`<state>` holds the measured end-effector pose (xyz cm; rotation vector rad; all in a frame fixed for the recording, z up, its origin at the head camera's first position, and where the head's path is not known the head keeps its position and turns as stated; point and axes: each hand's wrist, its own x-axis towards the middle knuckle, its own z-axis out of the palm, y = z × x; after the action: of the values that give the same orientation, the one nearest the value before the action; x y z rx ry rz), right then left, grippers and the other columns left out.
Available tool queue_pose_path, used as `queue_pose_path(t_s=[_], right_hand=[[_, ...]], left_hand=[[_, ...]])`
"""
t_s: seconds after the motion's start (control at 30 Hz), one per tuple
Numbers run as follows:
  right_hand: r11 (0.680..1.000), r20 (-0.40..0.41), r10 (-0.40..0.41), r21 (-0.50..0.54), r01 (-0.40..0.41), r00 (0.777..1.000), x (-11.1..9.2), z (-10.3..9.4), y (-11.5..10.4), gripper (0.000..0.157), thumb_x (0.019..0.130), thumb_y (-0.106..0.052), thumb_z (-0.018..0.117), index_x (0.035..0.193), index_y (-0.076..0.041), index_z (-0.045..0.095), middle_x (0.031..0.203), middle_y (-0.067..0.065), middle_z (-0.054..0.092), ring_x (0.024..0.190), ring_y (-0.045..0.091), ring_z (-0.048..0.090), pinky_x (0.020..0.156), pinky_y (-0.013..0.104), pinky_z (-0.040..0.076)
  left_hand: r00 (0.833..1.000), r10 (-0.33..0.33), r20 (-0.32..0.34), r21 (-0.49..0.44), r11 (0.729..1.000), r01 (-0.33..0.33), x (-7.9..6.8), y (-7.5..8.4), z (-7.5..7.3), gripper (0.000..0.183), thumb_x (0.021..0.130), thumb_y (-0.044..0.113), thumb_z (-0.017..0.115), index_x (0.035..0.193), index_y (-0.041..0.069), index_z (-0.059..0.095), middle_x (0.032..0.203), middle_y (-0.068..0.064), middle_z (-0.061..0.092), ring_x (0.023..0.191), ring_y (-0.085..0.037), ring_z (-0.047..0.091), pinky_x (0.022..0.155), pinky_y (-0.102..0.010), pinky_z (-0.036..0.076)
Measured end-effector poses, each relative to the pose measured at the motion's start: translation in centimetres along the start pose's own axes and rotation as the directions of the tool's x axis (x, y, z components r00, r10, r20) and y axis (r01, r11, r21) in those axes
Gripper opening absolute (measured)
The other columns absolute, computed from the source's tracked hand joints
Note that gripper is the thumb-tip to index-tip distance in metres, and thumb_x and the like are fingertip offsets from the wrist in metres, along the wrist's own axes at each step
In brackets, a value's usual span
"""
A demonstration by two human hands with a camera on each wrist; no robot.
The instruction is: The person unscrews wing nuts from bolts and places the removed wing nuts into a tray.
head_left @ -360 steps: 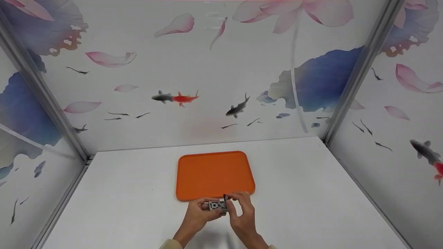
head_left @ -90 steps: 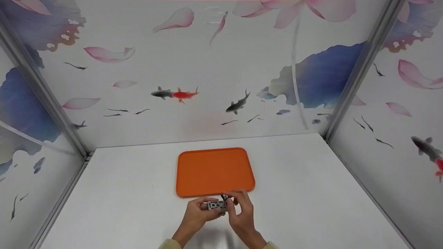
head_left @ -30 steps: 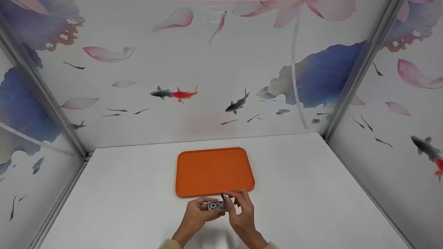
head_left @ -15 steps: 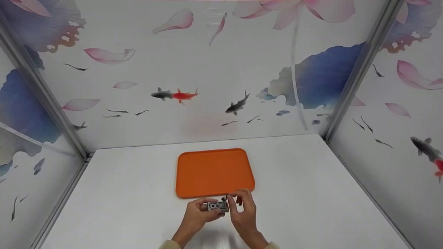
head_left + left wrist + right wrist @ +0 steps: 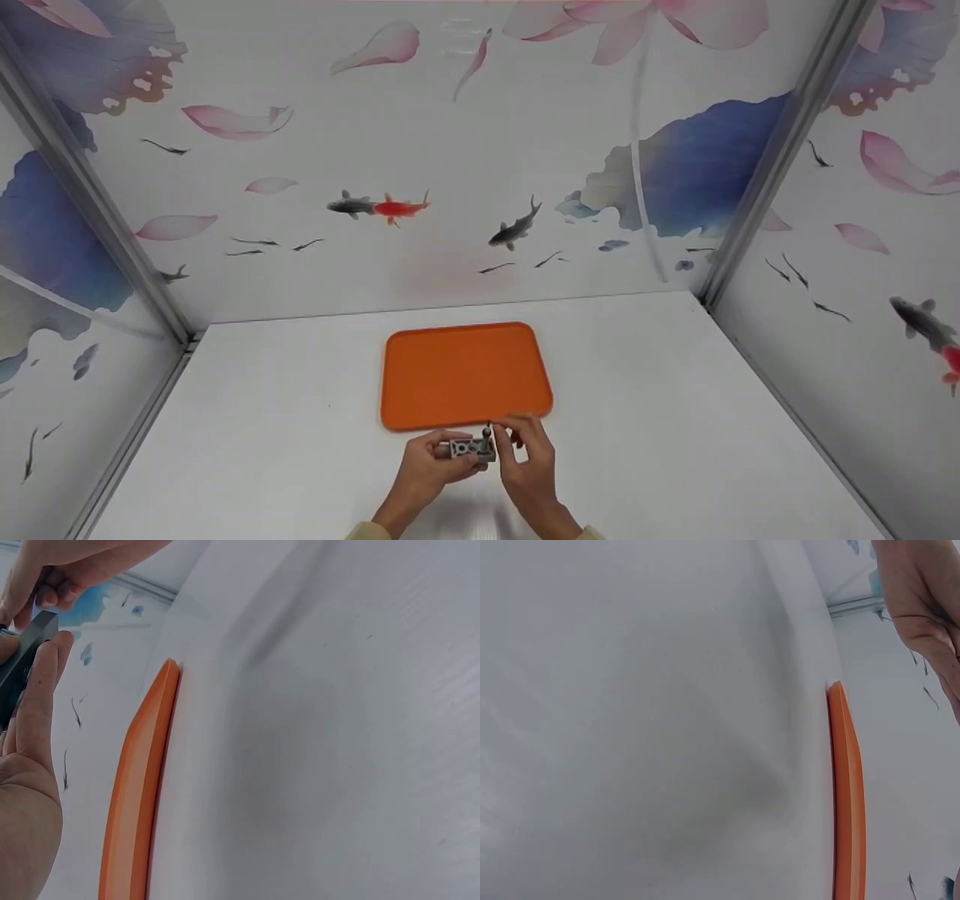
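Note:
My left hand [image 5: 435,459] grips a small grey metal block [image 5: 466,448] with round openings in its face, just in front of the orange tray [image 5: 466,375]. A short dark rod with a rounded knob [image 5: 487,431] stands up at the block's right end. Thumb and forefinger of my right hand [image 5: 531,461] pinch at the rod's tip. In the left wrist view the block [image 5: 36,634] shows as a dark slab between left thumb and fingers, the right hand [image 5: 90,566] above it. The right wrist view shows part of the right hand [image 5: 922,607]; its fingertips are hidden.
The tray lies flat on a white table [image 5: 637,390]. Behind rises a white back panel [image 5: 450,150] printed with fish and petals. Side panels [image 5: 832,285] in grey metal frames stand left and right.
My right thumb and forefinger have shifted slightly right and off the block's end, so the rod and knob show more, standing more upright. My left hand keeps its hold on the block.

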<state>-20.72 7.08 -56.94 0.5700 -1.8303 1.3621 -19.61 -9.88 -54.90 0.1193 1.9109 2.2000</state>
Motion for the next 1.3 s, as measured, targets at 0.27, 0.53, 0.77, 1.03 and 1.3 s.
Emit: queue_pose_path(t_s=[0.27,0.53,0.77,1.03,1.3], right_hand=[[0.999,0.019,0.033,-0.027,-0.033,0.999,0.0,0.0,-1.0,0.029,0.084,0.017,0.065,0.104,-0.004,0.071,0.095,0.007,0.062,0.076,0.011,0.052,0.06,0.018,0.047],[1.0,0.03,0.02,0.006,-0.02,0.999,1.3,-0.4,-3.5,0.025,0.084,0.018,0.063,0.102,0.002,0.069,0.093,0.012,0.061,0.077,0.013,0.052,0.061,0.02,0.047],[0.999,0.03,-0.032,0.037,0.031,0.999,1.6,-0.6,-3.9,0.025,0.082,0.02,0.062,0.102,0.005,0.068,0.093,0.015,0.059,0.077,0.014,0.051,0.061,0.021,0.047],[0.998,0.04,-0.042,0.044,0.04,0.998,1.8,-0.7,-4.1,0.028,0.083,0.02,0.061,0.104,0.004,0.068,0.093,0.016,0.058,0.077,0.015,0.052,0.061,0.021,0.047],[0.998,0.035,-0.045,0.053,0.044,0.998,1.7,-0.6,-3.7,0.028,0.082,0.023,0.059,0.101,0.005,0.068,0.091,0.016,0.058,0.075,0.016,0.05,0.059,0.021,0.045]], left_hand=[[1.0,0.006,0.004,0.004,1.0,-0.006,-0.1,0.0,0.1,0.042,0.084,-0.001,0.075,0.122,-0.011,0.062,0.107,-0.023,0.075,0.092,-0.027,0.077,0.082,-0.037,0.066],[1.0,0.008,-0.001,0.013,1.0,-0.008,0.0,0.1,0.2,0.042,0.083,0.0,0.075,0.122,-0.011,0.062,0.107,-0.022,0.075,0.092,-0.026,0.077,0.082,-0.036,0.066],[1.0,0.005,-0.002,0.013,1.0,-0.005,0.1,0.1,0.3,0.041,0.084,-0.001,0.075,0.121,-0.011,0.062,0.107,-0.021,0.075,0.093,-0.025,0.076,0.082,-0.035,0.066],[1.0,-0.001,0.006,0.004,1.0,0.001,0.0,0.2,0.1,0.041,0.084,0.001,0.075,0.121,-0.01,0.063,0.107,-0.021,0.075,0.093,-0.025,0.076,0.083,-0.036,0.066],[1.0,0.018,0.021,0.001,1.0,-0.018,0.0,0.1,0.0,0.041,0.085,0.001,0.074,0.122,-0.011,0.062,0.107,-0.022,0.075,0.092,-0.027,0.077,0.082,-0.035,0.066]])
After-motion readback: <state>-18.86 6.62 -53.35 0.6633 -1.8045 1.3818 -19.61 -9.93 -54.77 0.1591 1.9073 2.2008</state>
